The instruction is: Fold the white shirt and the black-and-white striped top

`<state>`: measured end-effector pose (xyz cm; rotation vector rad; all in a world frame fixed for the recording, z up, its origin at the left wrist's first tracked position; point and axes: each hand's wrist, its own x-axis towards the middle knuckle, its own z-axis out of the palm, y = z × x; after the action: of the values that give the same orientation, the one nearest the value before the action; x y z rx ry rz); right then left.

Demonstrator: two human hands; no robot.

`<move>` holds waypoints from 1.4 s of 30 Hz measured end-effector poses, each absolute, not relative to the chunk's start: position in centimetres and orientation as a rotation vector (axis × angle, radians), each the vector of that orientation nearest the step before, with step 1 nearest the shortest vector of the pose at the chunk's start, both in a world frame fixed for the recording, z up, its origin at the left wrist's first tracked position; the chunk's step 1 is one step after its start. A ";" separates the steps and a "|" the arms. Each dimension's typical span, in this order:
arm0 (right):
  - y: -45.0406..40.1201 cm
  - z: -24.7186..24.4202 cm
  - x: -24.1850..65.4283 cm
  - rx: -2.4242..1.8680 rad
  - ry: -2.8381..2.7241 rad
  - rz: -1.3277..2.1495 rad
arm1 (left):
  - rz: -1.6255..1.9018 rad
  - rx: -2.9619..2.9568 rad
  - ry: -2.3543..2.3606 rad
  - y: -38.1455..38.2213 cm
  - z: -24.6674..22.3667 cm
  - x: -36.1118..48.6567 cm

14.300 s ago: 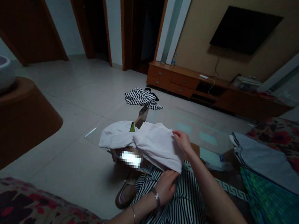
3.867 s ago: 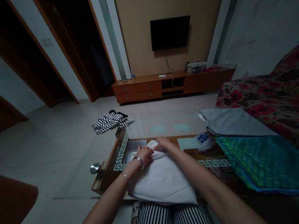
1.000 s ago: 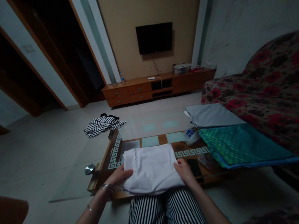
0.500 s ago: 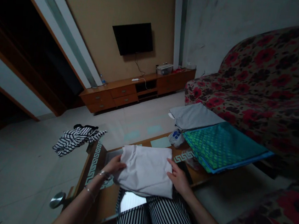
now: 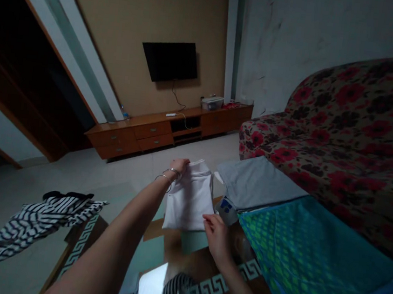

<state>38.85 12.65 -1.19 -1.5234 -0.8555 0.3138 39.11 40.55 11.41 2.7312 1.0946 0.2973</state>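
Note:
A folded white shirt (image 5: 191,200) is stretched out in front of me above the far part of the coffee table. My left hand (image 5: 179,165), with bracelets on the wrist, grips its upper left edge. At its lower right corner, the fingers of my right hand (image 5: 215,228) pinch the cloth. Just right of the shirt lies a folded grey garment (image 5: 259,181). A folded green and blue cloth (image 5: 312,252) is spread nearer to me. I cannot tell whether the shirt rests on the table.
The coffee table (image 5: 152,250) has glass panels and a key pattern. A black-and-white striped garment (image 5: 49,215) lies at its left corner. Near the grey garment is a plastic bag (image 5: 226,211). A flowered sofa (image 5: 339,129) stands right; a TV cabinet (image 5: 142,132) is ahead.
Both hands have carried the white shirt forward, away from my lap and over the table. My left hand has moved up to its far edge, my right to its near corner.

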 end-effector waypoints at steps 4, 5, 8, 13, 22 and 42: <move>13.0 -1.6 39.9 -1.747 -1.039 0.074 | 0.307 2.847 1.175 41.4 7.7 41.3; 12.8 -1.7 39.9 -1.812 -1.061 0.068 | 0.294 2.923 1.104 41.1 6.6 41.1; 12.3 -1.5 39.7 -1.962 -1.124 0.164 | 0.198 3.170 0.631 39.3 3.3 39.8; 12.6 -0.8 39.3 -2.123 -1.238 0.275 | 0.133 3.063 0.858 38.1 -0.5 37.1; 14.0 -3.5 41.5 -2.215 -1.124 0.055 | 0.203 2.810 1.350 36.6 -2.4 39.6; 13.1 -2.2 42.0 -2.334 -0.884 -0.089 | 0.548 2.664 1.361 34.5 2.3 42.3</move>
<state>41.95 13.12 -2.23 -2.3335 -0.8835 -0.0890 42.30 34.53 2.26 2.6637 1.3607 0.5480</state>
